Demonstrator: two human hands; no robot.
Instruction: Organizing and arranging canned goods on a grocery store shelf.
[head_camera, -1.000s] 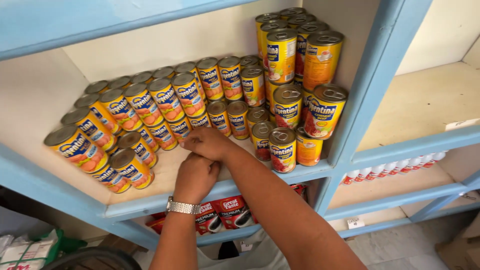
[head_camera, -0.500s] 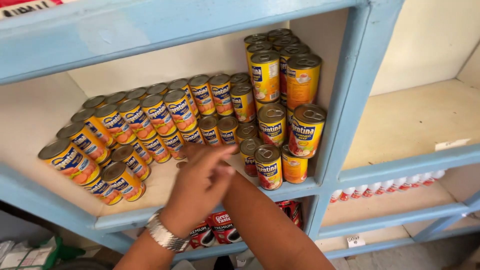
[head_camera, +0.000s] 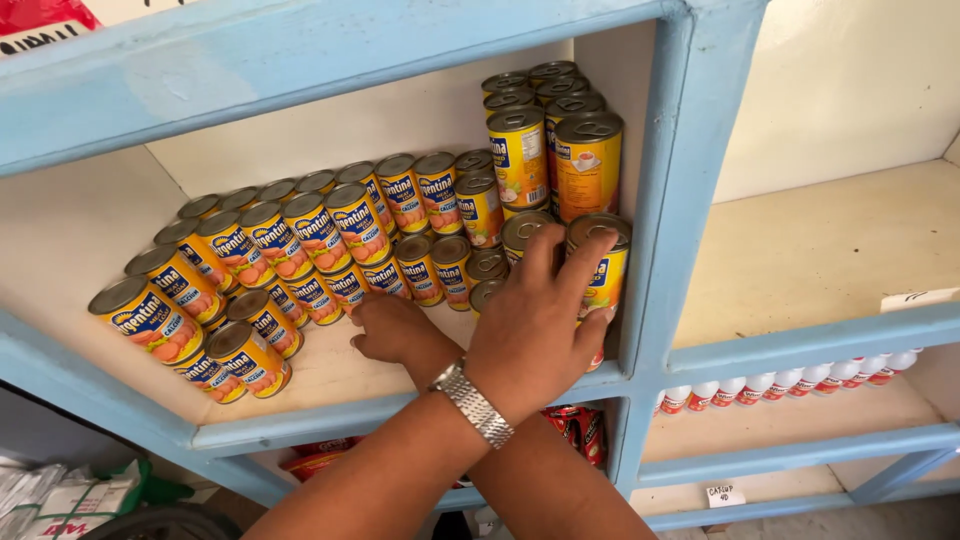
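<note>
- Two hands work crossed at the wrists. The left hand (head_camera: 535, 320), which wears a metal wristwatch (head_camera: 475, 403), lies spread and flat against the yellow-labelled tin cans (head_camera: 605, 270) stacked just left of the blue wooden post (head_camera: 680, 200).
- The right hand (head_camera: 395, 330) rests on the cream shelf board (head_camera: 330, 370) further left of the post, knuckles up. I cannot tell whether it grips anything.
- Risk: the taller yellow tins (head_camera: 588, 165) stand on the lower ones beside the post, so a push below could likely tip them forward.
- Risk: the blue-and-orange-labelled cans lying on their sides (head_camera: 250, 250), well left of the post, could roll off the front edge if nudged.
- Crossed forearms limit each hand's reach.
- Right of the post and lower is a row of white red-capped bottles (head_camera: 790, 385). Red packets (head_camera: 580, 425) sit below, near its foot.
</note>
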